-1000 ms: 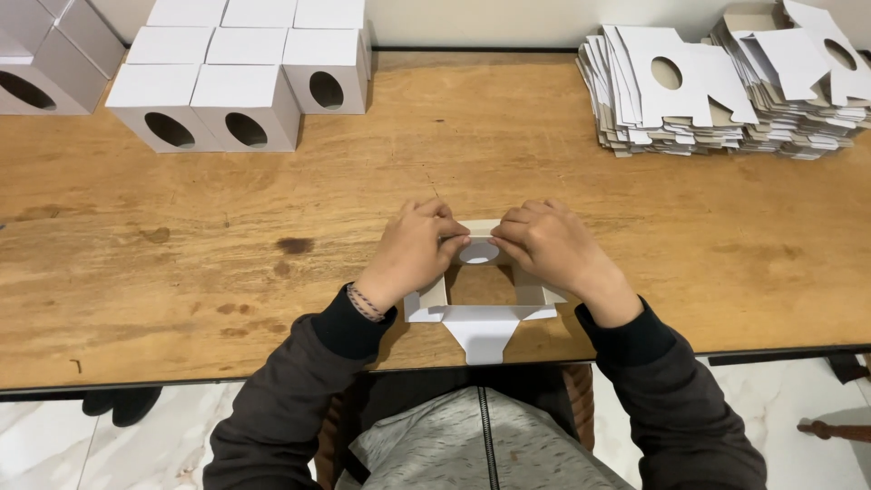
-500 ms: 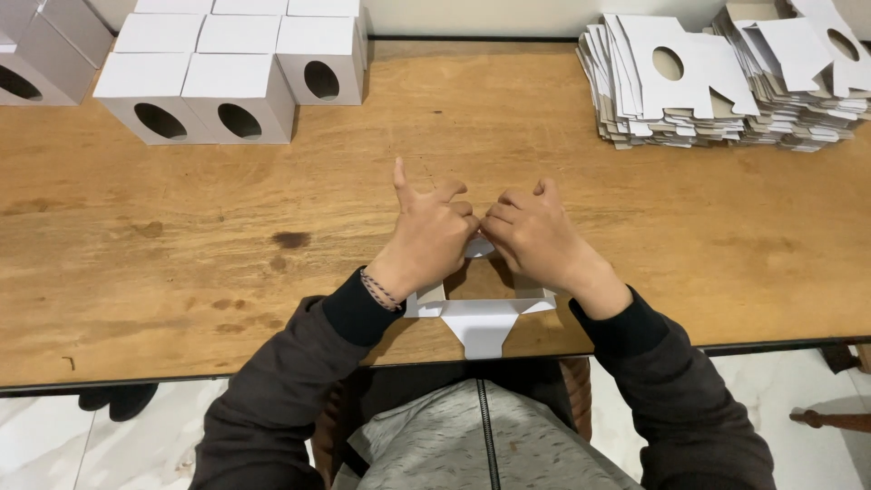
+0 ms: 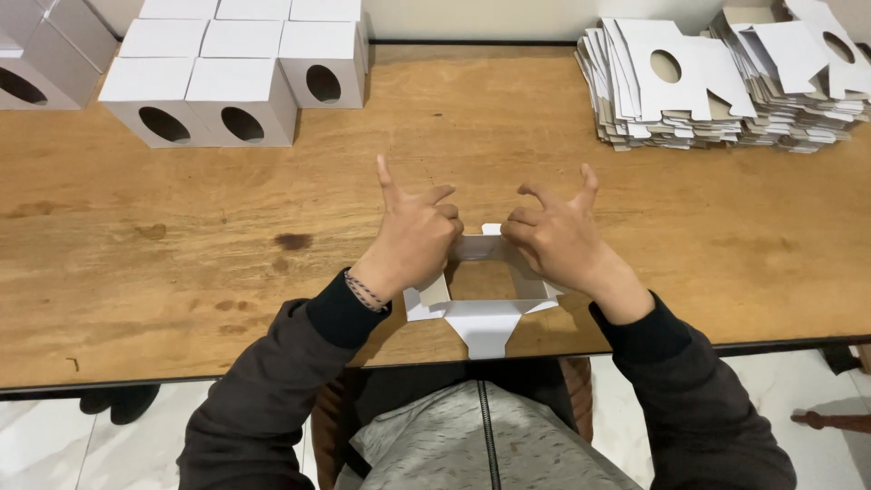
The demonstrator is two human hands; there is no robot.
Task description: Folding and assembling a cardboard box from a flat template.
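A white die-cut cardboard box blank (image 3: 484, 319) rests at the near edge of the wooden table (image 3: 472, 145), partly folded up into an open square frame. My left hand (image 3: 413, 238) grips its left wall, with the index finger pointing up. On the opposite wall my right hand (image 3: 561, 236) pinches the card, with one finger raised. A tapered flap of the blank hangs over the table edge toward me.
Several finished white boxes with oval holes (image 3: 238, 80) stand at the back left. Two thick stacks of flat white blanks (image 3: 676, 86) (image 3: 803, 68) lie at the back right. A chair leg (image 3: 830, 419) shows on the tiled floor at the right.
The blank has gone from nearly flat under my hands to an upright square frame. My hands have spread apart to its sides, with fingers lifting.
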